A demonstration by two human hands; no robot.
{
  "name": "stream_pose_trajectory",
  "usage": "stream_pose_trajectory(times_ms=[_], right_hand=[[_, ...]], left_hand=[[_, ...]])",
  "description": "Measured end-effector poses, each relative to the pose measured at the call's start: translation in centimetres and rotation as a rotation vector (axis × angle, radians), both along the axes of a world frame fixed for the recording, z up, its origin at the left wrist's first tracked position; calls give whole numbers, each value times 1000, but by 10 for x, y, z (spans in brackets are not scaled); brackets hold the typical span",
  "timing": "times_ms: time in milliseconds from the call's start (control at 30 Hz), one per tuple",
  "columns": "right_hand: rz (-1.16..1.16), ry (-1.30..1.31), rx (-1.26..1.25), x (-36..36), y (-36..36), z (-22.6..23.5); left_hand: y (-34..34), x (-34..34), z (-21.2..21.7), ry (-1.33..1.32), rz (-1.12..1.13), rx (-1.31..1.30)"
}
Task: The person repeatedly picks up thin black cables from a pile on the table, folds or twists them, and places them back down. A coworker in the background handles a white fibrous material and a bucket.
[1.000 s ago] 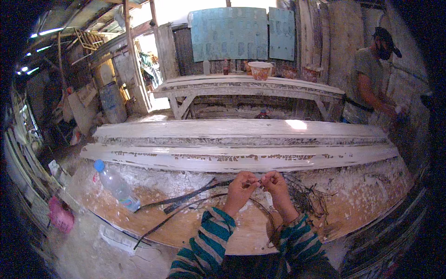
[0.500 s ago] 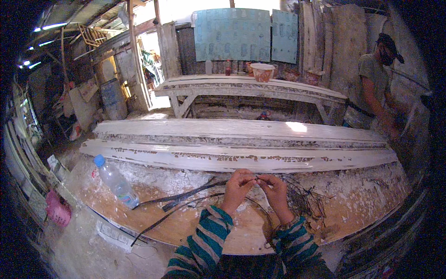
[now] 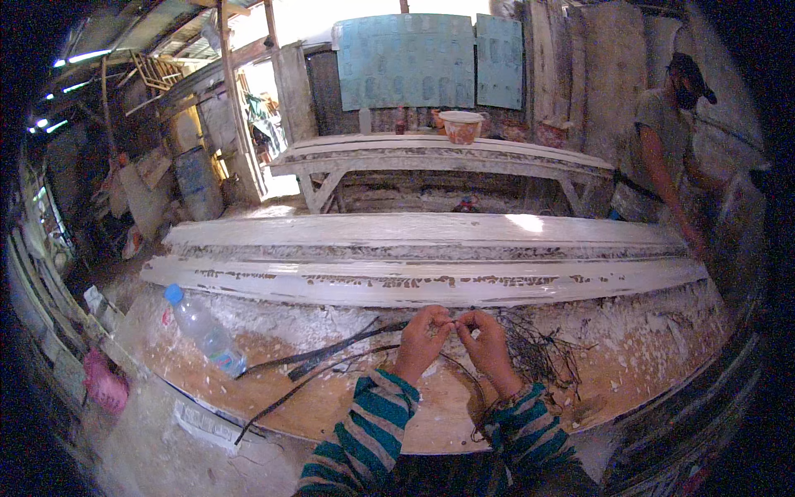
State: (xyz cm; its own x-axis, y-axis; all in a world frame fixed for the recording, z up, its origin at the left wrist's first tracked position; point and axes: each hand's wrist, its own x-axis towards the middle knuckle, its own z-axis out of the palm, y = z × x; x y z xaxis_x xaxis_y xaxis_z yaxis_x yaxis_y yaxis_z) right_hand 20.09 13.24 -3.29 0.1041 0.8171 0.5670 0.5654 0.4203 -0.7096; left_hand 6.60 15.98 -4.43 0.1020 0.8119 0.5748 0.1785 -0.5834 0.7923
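Note:
My left hand (image 3: 423,338) and my right hand (image 3: 486,341) meet over the near part of the workbench, fingertips pinched almost together. Between them shows a bit of a thin dark strand; its full length is too small to follow. Beside my left hand lie flat black strips (image 3: 319,358), stretching left across the wood. A narrower dark strip (image 3: 286,403) curves beneath my wrists, its left end hanging over the bench edge. Just right of my right hand is a tangled pile of thin dark strands (image 3: 542,356).
Long white-coated boards (image 3: 414,282) span the bench (image 3: 654,364) beyond my hands. A blue-capped plastic bottle (image 3: 203,331) lies at the left. Farther back stands another bench (image 3: 323,184) with a bucket (image 3: 461,128). A person (image 3: 667,141) works at the far right.
My hands stay pinched together, with small finger shifts around the strand. The view has moved slightly. At the right, the other person's arm has lowered.

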Motion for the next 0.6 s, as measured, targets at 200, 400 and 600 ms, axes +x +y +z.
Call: stream_pose_trajectory(times_ms=[200, 400, 600], right_hand=[[240, 330, -149, 1, 0, -6], [419, 542, -287, 4, 10, -14], [576, 812, -406, 2, -1, -10]], left_hand=[[8, 2, -9, -209, -203, -150], [15, 0, -9, -225, -311, -193], [11, -4, -10, -229, -293, -308]])
